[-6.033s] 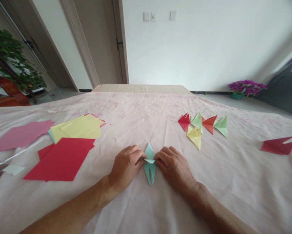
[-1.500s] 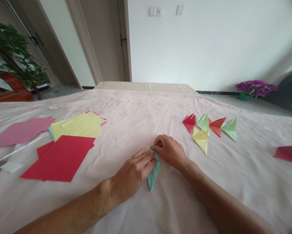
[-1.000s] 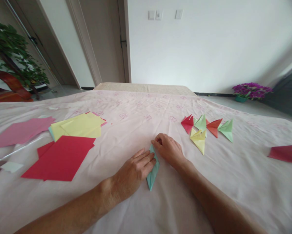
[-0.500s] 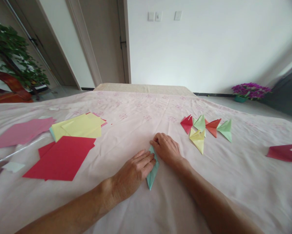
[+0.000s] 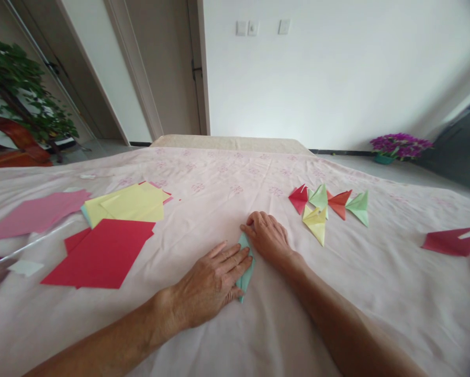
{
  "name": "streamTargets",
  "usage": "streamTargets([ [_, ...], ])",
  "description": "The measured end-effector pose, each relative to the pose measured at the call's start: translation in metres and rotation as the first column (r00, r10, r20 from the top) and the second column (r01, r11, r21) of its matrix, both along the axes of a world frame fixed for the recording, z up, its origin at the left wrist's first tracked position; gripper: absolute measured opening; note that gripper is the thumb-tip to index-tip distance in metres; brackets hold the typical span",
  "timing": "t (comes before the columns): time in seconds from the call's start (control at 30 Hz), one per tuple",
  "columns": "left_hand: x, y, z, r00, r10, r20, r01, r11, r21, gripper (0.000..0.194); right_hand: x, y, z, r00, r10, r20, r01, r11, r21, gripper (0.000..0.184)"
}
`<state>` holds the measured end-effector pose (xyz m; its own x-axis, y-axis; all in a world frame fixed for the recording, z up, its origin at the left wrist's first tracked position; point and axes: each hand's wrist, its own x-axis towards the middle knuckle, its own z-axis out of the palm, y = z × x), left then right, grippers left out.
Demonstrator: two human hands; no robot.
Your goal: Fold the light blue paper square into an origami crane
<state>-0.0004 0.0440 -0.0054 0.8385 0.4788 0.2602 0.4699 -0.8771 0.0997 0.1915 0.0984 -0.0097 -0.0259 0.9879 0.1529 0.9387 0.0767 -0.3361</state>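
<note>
A narrow teal piece of folded paper (image 5: 247,275) lies on the tablecloth with its pointed end toward me. My left hand (image 5: 216,280) rests flat across it, fingers stretched and slightly spread, thumb near the lower tip. At the far end, my right hand (image 5: 268,235) is closed with curled fingers, its thumb against the paper's upper edge. Part of the paper is hidden beneath the left fingers. To the right sit several folded paper pieces, including a red one (image 5: 299,199), a yellow one (image 5: 315,224) and an orange one (image 5: 339,203).
Red paper sheets (image 5: 101,256), yellow sheets (image 5: 136,201) and pink sheets (image 5: 38,212) lie at the left on the pink tablecloth (image 5: 203,220). A dark red folded paper (image 5: 449,243) is at far right. Beyond the table are a door and a white wall.
My left thumb has spread down toward the paper's lower tip, and the left fingers lie a little wider apart. My right hand stays nearly in place. The view has shifted slightly.
</note>
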Motion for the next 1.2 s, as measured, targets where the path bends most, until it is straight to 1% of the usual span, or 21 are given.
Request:
streamTargets([
  [0.07,-0.001,-0.002,0.001,1.000,0.003,-0.011,-0.003,1.000,-0.002,0.057,0.004,0.005,0.002,1.000,-0.014,-0.016,0.013,0.999,-0.033,0.017],
  [0.13,-0.002,-0.003,0.001,1.000,0.003,-0.025,-0.003,1.000,-0.009,0.057,0.008,0.007,0.006,0.999,0.002,-0.036,-0.004,0.998,-0.060,0.021],
  [0.2,-0.003,-0.003,0.003,0.999,0.002,-0.043,-0.003,1.000,-0.022,0.056,0.011,0.004,0.010,0.998,0.025,-0.059,-0.030,0.996,-0.084,0.023],
  [0.27,-0.003,-0.003,0.005,0.998,0.001,-0.068,-0.004,0.999,-0.043,0.058,0.011,-0.004,0.012,0.997,0.038,-0.073,-0.044,0.995,-0.089,0.022],
  [0.37,-0.004,-0.003,0.008,0.994,-0.004,-0.111,-0.004,0.997,-0.072,0.065,0.007,-0.022,0.011,0.996,0.075,-0.054,-0.077,0.996,-0.048,0.023],
  [0.47,-0.008,-0.005,0.009,0.989,-0.016,-0.146,0.002,0.995,-0.098,0.067,0.004,-0.035,0.005,0.991,0.130,0.033,-0.131,0.991,0.028,0.025],
  [0.57,-0.015,-0.009,0.008,0.983,-0.038,-0.177,0.012,0.989,-0.146,0.065,0.003,-0.039,0.000,0.987,0.142,0.078,-0.148,0.987,0.070,0.024],
  [0.73,-0.028,-0.023,0.011,0.980,-0.051,-0.190,0.009,0.977,-0.214,0.064,0.004,-0.041,-0.001,0.987,0.134,0.084,-0.142,0.984,0.104,0.023],
  [0.87,-0.036,-0.030,0.016,0.988,-0.075,-0.137,0.041,0.972,-0.232,0.059,0.006,-0.041,0.000,0.988,0.148,0.037,-0.151,0.984,0.097,0.025],
  [0.97,-0.037,-0.029,0.017,0.999,-0.047,-0.011,0.043,0.975,-0.218,0.040,0.009,-0.040,-0.002,0.988,0.153,0.014,-0.154,0.983,0.099,0.027],
  [1.0,-0.035,-0.027,0.016,0.999,-0.025,0.043,0.033,0.979,-0.200,0.035,0.009,-0.040,-0.003,0.988,0.154,0.004,-0.154,0.983,0.100,0.027],
  [1.07,-0.030,-0.025,0.012,0.991,0.000,0.131,0.019,0.990,-0.142,0.032,0.009,-0.040,-0.005,0.988,0.153,-0.016,-0.150,0.983,0.102,0.027],
  [1.13,-0.024,-0.024,0.006,0.988,-0.003,0.152,0.016,0.996,-0.088,0.033,0.009,-0.040,-0.007,0.988,0.148,-0.038,-0.143,0.984,0.105,0.027],
  [1.2,-0.018,-0.025,0.001,0.991,0.011,0.132,-0.004,0.999,-0.048,0.035,0.010,-0.038,-0.008,0.987,0.147,-0.061,-0.140,0.985,0.103,0.025],
])
